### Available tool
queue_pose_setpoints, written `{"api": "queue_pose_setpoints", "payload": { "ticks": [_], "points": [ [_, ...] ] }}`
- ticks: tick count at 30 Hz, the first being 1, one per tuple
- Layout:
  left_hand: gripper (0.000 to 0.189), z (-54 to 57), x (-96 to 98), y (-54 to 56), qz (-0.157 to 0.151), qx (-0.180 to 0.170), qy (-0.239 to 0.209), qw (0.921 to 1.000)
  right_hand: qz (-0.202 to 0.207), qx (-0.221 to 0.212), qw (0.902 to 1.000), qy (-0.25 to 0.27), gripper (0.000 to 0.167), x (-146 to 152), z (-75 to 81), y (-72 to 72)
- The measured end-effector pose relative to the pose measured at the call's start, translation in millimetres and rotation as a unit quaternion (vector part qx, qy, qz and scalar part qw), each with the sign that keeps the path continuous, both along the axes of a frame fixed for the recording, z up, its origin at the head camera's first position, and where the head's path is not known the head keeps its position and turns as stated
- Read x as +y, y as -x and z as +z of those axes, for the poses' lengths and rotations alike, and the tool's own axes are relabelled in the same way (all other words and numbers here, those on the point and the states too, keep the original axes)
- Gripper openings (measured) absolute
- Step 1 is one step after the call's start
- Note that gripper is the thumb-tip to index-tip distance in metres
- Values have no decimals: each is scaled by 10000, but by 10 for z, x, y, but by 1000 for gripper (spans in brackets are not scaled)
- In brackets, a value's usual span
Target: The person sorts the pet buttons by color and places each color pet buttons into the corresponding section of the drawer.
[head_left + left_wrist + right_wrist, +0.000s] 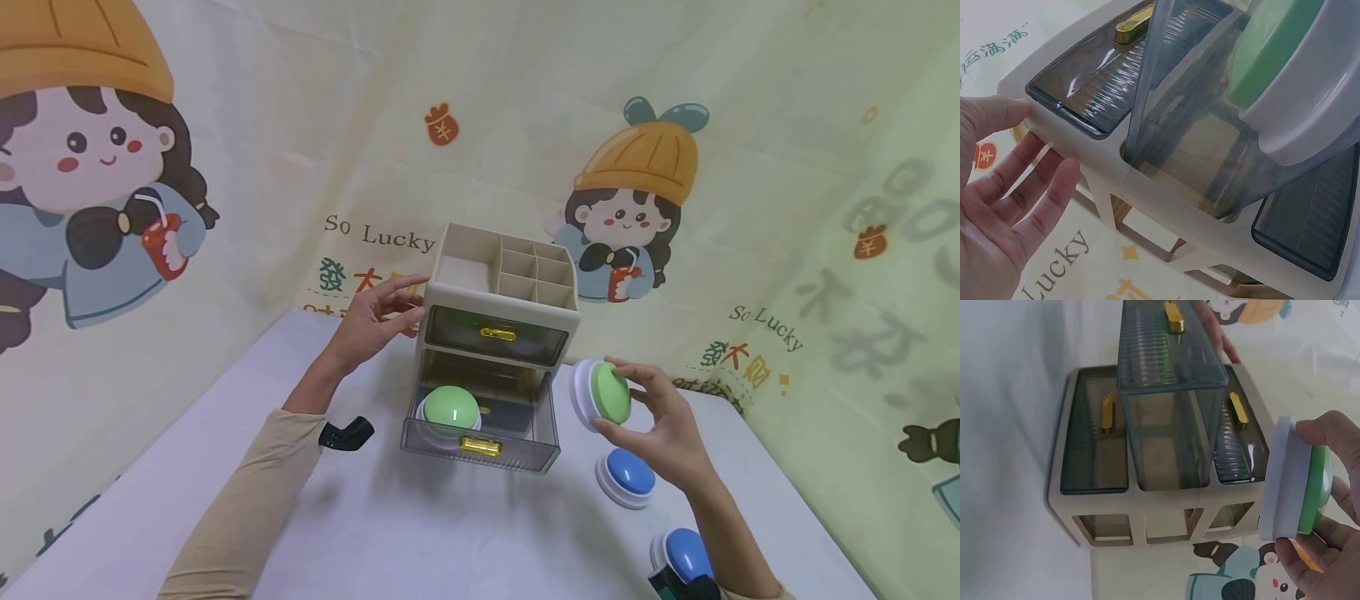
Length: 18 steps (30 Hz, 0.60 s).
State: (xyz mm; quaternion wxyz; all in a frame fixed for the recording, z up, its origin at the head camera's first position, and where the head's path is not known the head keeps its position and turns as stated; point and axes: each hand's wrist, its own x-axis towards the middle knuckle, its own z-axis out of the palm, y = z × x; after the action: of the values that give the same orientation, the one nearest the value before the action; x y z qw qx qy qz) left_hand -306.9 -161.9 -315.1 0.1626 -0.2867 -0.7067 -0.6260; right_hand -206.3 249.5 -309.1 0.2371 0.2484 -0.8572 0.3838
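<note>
A beige desktop organizer (502, 302) with smoky see-through drawers stands at the middle of the table. Its middle drawer (427, 437) is pulled out and holds a green-topped push button (452, 407) on the drawer's left side. My left hand (372, 323) rests its fingertips against the organizer's upper left side, fingers loosely bent; thumb and fingers show in the left wrist view. To the right of the organizer, my right hand (663, 425) pinches a second green-topped push button (612, 392) by its edges, raised and tilted, its white base facing the organizer.
Two blue-topped push buttons (630, 472) sit on the white table (465, 525) at the right, the nearer partly behind the right wrist's black device (678, 586). The organizer's top has divided compartments (517, 262). Printed cloth (502, 167) hangs behind the table.
</note>
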Motion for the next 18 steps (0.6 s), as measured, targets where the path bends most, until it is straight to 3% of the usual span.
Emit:
{"api": "queue_pose_setpoints", "payload": {
  "ticks": [7,18],
  "points": [
    [50,-2,-2,1,-1,6,-6,10000,-108,107,9999,-13,70,-85,-19,21],
    [50,-4,5,7,4,3,-18,10000,297,270,9992,20,71,-240,-28,34]
  ]
}}
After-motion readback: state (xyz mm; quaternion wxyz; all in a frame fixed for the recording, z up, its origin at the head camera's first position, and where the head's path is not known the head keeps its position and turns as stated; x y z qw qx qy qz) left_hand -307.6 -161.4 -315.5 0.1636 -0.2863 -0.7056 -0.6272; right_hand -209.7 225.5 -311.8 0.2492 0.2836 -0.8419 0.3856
